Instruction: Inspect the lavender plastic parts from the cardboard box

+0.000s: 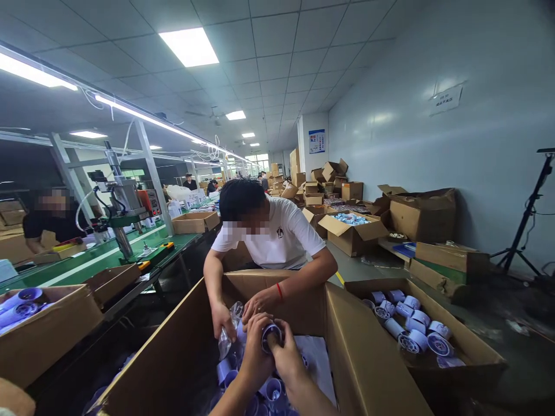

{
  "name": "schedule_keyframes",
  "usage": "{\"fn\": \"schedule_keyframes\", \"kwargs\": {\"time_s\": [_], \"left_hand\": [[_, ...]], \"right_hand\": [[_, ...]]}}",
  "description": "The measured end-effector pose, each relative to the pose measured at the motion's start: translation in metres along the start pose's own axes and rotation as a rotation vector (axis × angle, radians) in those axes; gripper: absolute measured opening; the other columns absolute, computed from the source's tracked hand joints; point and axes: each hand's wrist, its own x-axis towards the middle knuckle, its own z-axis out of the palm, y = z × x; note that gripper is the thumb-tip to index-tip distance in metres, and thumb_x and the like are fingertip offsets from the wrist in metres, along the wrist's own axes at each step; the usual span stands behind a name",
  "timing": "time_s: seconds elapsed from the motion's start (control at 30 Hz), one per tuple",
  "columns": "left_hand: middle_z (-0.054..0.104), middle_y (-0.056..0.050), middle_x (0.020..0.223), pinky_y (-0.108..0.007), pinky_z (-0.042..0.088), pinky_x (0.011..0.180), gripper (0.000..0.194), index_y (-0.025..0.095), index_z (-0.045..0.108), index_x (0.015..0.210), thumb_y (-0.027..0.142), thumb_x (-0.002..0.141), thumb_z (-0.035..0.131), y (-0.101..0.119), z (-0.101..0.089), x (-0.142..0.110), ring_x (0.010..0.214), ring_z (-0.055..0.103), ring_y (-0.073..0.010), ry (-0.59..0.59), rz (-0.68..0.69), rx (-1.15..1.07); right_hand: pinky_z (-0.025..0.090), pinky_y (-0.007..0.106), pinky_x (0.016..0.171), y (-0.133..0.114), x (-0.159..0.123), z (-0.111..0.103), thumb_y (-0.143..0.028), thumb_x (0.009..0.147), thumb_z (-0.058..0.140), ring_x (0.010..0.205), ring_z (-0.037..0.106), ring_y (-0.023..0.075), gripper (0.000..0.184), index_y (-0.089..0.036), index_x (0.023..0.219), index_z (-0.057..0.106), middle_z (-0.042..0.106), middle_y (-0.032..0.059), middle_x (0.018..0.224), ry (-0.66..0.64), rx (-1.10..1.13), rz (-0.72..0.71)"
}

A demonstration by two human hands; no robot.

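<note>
Over the large cardboard box (347,323), I hold a white cylindrical plastic housing (265,336) with its round end turned toward me. My left hand (255,353) is closed round its left side. On the other side, my right hand (287,359) grips it too, thumb over the rim. More white cylindrical housings (274,390) lie in the box below my hands. Just beyond, a co-worker's hands (223,320) handle a clear plastic bag (225,341) close to my fingers. A white sheet (318,361) lies at the box's right side.
On the right stands an open carton of white housings (411,320). Another carton of parts (43,329) is at the left, near a green conveyor bench (65,274) with a press machine (124,202). The co-worker (273,231) leans over the box's far edge. A tripod (526,214) stands far right.
</note>
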Motion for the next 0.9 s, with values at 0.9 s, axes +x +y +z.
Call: {"fn": "schedule_keyframes", "kwargs": {"time_s": [0.9], "left_hand": [[0.068, -0.006, 0.083, -0.038, 0.050, 0.076, 0.021, 0.024, 0.062, 0.080, 0.011, 0.076, 0.045, -0.013, 0.010, -0.005, 0.084, 0.058, -0.0235, -0.019, -0.004, -0.017]], "right_hand": [[0.049, 0.029, 0.064, 0.023, 0.010, -0.010, -0.040, 0.059, 0.065, 0.065, 0.058, 0.0195, 0.018, -0.022, 0.065, 0.065, 0.061, -0.0008, 0.060, -0.049, -0.088, -0.107]]}}
